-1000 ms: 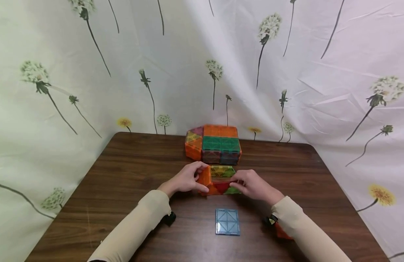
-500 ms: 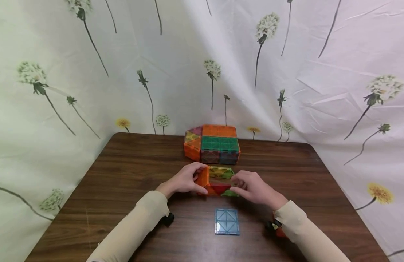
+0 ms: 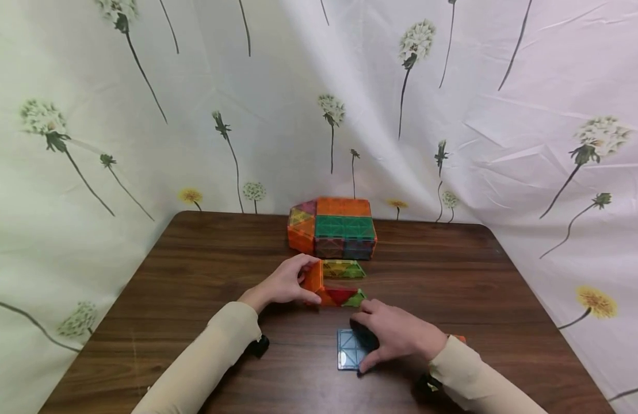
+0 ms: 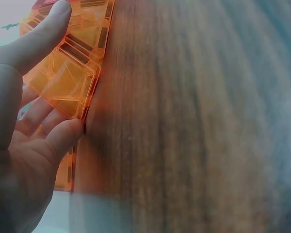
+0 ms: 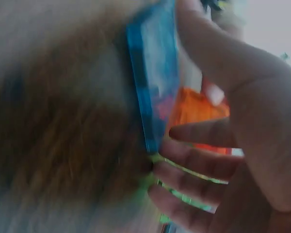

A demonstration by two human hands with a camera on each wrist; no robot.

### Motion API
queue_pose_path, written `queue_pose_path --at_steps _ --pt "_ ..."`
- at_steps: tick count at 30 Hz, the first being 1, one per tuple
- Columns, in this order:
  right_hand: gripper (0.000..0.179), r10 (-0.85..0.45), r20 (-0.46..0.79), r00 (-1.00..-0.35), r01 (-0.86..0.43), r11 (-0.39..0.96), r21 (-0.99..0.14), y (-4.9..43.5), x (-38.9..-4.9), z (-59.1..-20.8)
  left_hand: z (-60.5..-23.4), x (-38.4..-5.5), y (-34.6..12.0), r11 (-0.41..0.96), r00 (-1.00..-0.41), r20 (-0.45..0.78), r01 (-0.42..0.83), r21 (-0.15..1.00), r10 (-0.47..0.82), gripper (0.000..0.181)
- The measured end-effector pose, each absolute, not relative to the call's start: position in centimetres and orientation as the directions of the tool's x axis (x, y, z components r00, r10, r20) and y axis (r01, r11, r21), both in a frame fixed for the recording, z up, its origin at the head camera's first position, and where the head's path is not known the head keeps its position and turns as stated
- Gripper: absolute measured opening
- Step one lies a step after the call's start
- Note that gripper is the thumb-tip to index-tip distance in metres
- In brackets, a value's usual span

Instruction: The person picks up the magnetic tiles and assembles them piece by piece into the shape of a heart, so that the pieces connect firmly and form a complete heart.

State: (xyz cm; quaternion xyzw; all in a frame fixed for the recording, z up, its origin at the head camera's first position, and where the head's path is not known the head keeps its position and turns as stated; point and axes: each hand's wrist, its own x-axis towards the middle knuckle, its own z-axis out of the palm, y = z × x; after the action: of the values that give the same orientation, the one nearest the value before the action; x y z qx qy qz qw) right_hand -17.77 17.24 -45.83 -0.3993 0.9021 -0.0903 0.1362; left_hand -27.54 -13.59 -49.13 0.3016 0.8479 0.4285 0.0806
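My left hand [image 3: 285, 282] grips the orange end of a low structure built from magnetic tiles [image 3: 314, 277], thumb in front and fingers behind. Close up in the left wrist view, translucent orange tiles [image 4: 63, 80] sit between thumb and fingers. From that end run a yellow-green back wall [image 3: 343, 268] and a red-green front wall [image 3: 339, 296]; the right end stands open. My right hand [image 3: 398, 329] spreads over a blue square magnetic tile [image 3: 347, 348] lying flat, thumb at its near edge. In the blurred right wrist view the blue tile [image 5: 155, 73] lies beyond the extended fingers.
A larger finished-looking block of orange, green and purple magnetic tiles [image 3: 344, 225] stands behind, near the back edge of the brown wooden table [image 3: 220, 241]. An orange piece [image 3: 459, 338] shows partly behind the right sleeve. A flower-print cloth [image 3: 277, 115] hangs behind the table.
My right hand has left the structure's right end and come down and nearer, over the blue tile. The left hand keeps its grip on the orange end.
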Motion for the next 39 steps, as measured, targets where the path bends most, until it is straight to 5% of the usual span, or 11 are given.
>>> queue_pose_path --at_steps 11,19,29,39 --pt "0.074 -0.773 -0.225 -0.593 -0.75 0.632 -0.193 16.0 -17.2 -45.8 -48.9 -27.5 -13.6 0.454 -0.816 0.086 0.402 0.795 0.571 0.084" --pt "0.069 -0.802 -0.117 -0.586 -0.656 0.554 -0.513 18.1 -17.4 -44.6 -49.1 -27.6 -13.6 0.439 -0.81 0.083 0.398 0.805 0.581 0.084" --pt "0.069 -0.695 0.192 -0.693 -0.624 0.444 -0.643 21.9 -20.1 -42.7 -49.0 -27.5 -13.6 0.444 -0.811 0.081 0.397 0.803 0.579 0.084" --pt "0.076 -0.614 0.119 -0.781 -0.551 0.586 -0.594 23.4 -23.8 -45.3 -49.1 -27.6 -13.6 0.432 -0.812 0.084 0.392 0.812 0.578 0.085"
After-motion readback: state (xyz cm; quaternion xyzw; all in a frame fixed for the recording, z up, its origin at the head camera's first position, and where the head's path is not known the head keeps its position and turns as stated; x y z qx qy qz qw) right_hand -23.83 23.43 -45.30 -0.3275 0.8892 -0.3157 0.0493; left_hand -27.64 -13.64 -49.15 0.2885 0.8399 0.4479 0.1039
